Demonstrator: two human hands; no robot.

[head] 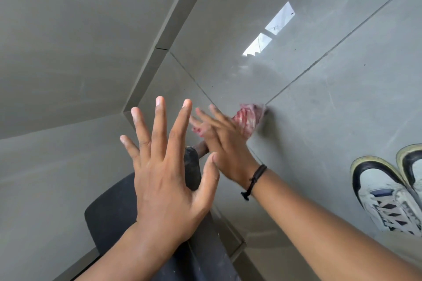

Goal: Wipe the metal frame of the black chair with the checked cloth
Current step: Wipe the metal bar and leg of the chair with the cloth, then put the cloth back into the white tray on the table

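So both hands are up over the chair right now and neither one is actually wiping yet. The left hand (169, 171) is spread wide, fingers fanned, holding nothing, hovering above the black chair (114, 219), whose seat or back sits near-left in the shot. The right hand (222, 143) is blurred, fingers stretched out fairly flat, with the checked cloth (250, 121) (red and white) bunched against its far side. I honestly can't tell if it's pinched under the palm or just draped there, the blur eats it.

The only bit of frame I can pick out is a short dull bar (202, 147) poking out from the black end cap (191, 166) between the two hands, plus a thin metal tube (238, 250) lower down by the right forearm.

If I were doing this step: get a proper grip on the cloth first, wad it into the palm so a fold wraps round the tube rather than skating over one face. Drop the free left hand onto the seat to pin the chair, since that glossy tile floor (319, 75) looks slippery. Then pull along the bar's length in long strokes, twisting round joints. And mind the white sneakers (388, 194) parked at the right.
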